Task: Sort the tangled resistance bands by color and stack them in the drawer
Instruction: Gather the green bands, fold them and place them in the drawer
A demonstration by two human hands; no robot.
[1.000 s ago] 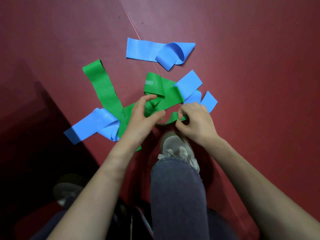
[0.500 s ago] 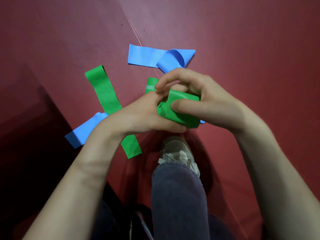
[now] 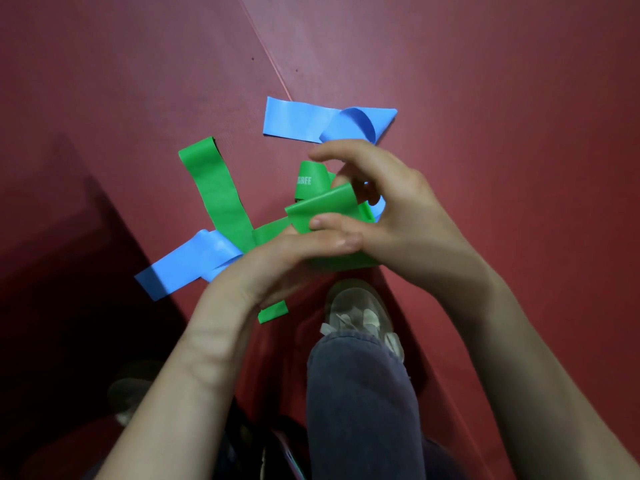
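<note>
Blue bands: two clear ones, a top blue band with one end curled over and a lower-left blue band. A third blue scrap peeks out by the right hand; whether it is the same band or another, cannot tell.
Green: three stretches show — long green strip, green loop with white lettering, folded green piece — tangled, so the count of separate green bands is unclear.
Hands: two, left hand and right hand.
Shoes: two, pale shoe and dim shoe.
Legs: one jeans leg.
</note>
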